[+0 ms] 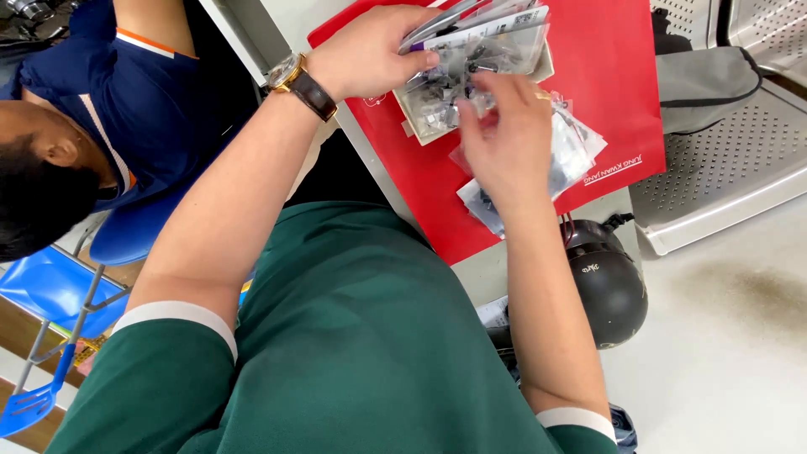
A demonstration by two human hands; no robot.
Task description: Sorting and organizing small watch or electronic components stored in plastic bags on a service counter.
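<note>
L hand [366, 55] grips a stack of clear bags [483, 29], long axis 8-to-2 o'clock. R hand [504, 139], at 5 o'clock of stack, nearer the small box [437, 113]; fingers curled narrow, contents unclear. All on red bag [622, 76].

My single view comes from the head-worn camera, looking steeply down over a green-shirted chest and both forearms toward the counter [496, 269] edge. It sits close: the left hand [366, 55] and right hand [504, 139] fill the upper middle. The frame appears rotated, perhaps from a tilted head. A seated person [76, 126] occupies the left margin, floor [723, 336] the right.
</note>
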